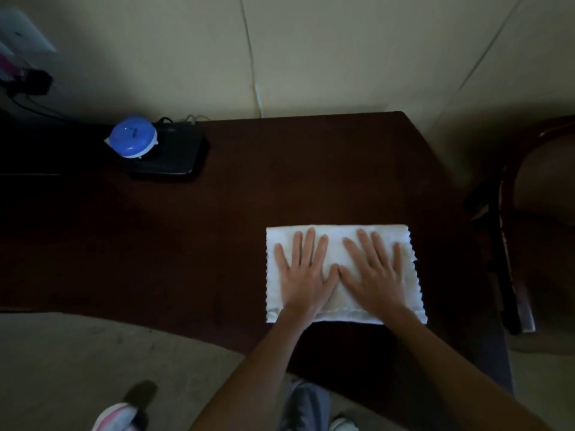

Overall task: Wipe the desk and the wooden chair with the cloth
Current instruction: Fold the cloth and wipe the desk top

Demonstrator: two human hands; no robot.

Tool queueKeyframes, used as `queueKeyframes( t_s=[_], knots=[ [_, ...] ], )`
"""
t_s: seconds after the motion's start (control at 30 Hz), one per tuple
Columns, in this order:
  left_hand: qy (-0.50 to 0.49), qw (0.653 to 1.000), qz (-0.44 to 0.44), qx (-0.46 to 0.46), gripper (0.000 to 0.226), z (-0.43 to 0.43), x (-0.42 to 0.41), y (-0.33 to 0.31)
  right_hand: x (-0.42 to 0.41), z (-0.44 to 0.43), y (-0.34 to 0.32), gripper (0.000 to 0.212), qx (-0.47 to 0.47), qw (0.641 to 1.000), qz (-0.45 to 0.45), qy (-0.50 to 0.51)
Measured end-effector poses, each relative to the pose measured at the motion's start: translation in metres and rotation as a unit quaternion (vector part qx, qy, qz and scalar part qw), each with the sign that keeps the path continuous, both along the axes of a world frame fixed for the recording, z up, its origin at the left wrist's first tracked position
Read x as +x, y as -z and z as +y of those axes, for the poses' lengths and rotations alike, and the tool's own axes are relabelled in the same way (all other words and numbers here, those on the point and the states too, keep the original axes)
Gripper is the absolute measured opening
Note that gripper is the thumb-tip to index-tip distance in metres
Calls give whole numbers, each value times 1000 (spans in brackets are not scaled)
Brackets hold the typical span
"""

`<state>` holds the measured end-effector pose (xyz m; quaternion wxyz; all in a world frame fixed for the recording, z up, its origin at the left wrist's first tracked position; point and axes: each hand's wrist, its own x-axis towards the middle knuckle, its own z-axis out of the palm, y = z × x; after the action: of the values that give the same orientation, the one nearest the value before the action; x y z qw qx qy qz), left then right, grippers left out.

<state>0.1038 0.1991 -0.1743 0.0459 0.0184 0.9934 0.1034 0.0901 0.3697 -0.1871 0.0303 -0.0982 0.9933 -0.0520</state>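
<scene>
A folded white cloth [410, 284] lies flat on the dark wooden desk [217, 237], near its front right corner. My left hand [303, 269] presses on the cloth's left half with its fingers straight and spread. My right hand [375, 269] lies flat on the right half, fingers spread too. The two thumbs almost touch in the middle of the cloth. The wooden chair [510, 244] stands to the right of the desk, dark and partly out of view.
A blue round device [132, 136] sits on a flat black box [174, 157] at the desk's back left, with cables running toward the wall. The wall rises right behind the desk. My legs and shoes show below the desk's curved front edge.
</scene>
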Motion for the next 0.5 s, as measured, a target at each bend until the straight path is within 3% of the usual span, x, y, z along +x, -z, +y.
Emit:
queueKeyframes(
  t_s=[0.5],
  knots=[
    [-10, 999, 47, 8, 65, 25, -307, 12, -308, 18, 3, 68, 0, 1000, 27, 7]
  ],
)
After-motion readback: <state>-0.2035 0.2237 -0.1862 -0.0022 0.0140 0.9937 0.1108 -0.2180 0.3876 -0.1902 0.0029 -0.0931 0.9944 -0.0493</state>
